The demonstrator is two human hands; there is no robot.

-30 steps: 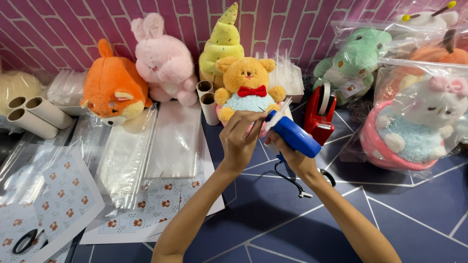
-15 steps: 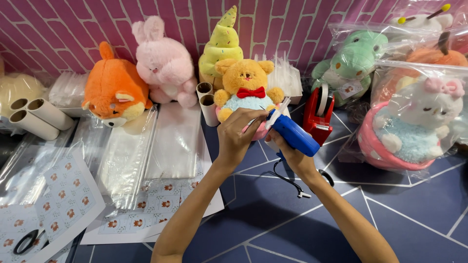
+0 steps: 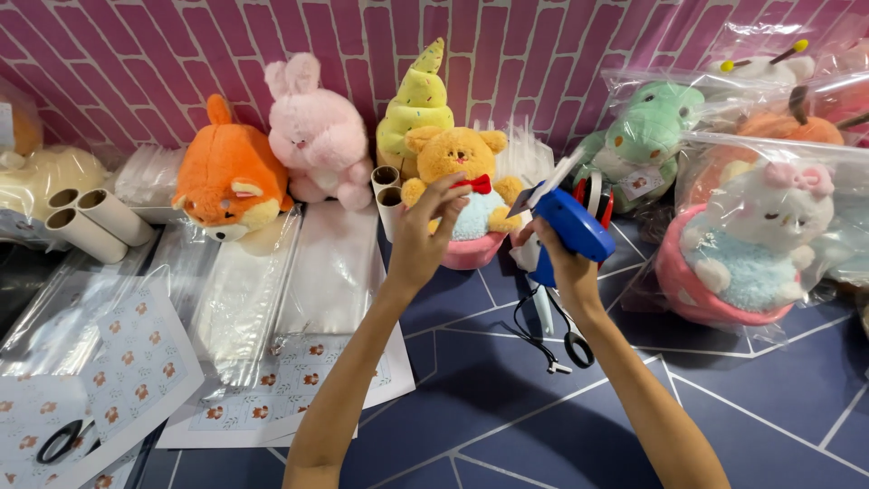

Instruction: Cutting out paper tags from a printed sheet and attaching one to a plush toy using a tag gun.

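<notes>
Along the pink brick wall (image 3: 561, 45) stands a row of plush toys on a dark blue tiled surface (image 3: 507, 398), with flat clear plastic bags (image 3: 244, 299) and printed floral sheets (image 3: 118, 371) spread to the left and bagged plush toys (image 3: 751, 244) to the right. The work in hand centres on the yellow bear plush (image 3: 457, 172) with a red bow, sitting in a pink cup-shaped base just in front of the yellow-green swirl plush (image 3: 415, 109). The left hand (image 3: 424, 240) is raised at the bear's front, fingers spread and curled lightly against its body, steadying it rather than gripping hard. The right hand (image 3: 559, 263) is wrapped tightly around the handle of a blue tagging gun (image 3: 570, 222), whose pale tip points toward the bear's side and lies near it; whether the tip already touches the fabric is hard to tell from this angle. To do this step well, the bear should be held firm so it cannot tip in its base, the tool's tip kept clear of the left fingertips, and the tool brought in squarely at a seam or edge rather than into the face. A pair of scissors (image 3: 566, 340) lies on the tiles below the right wrist.
</notes>
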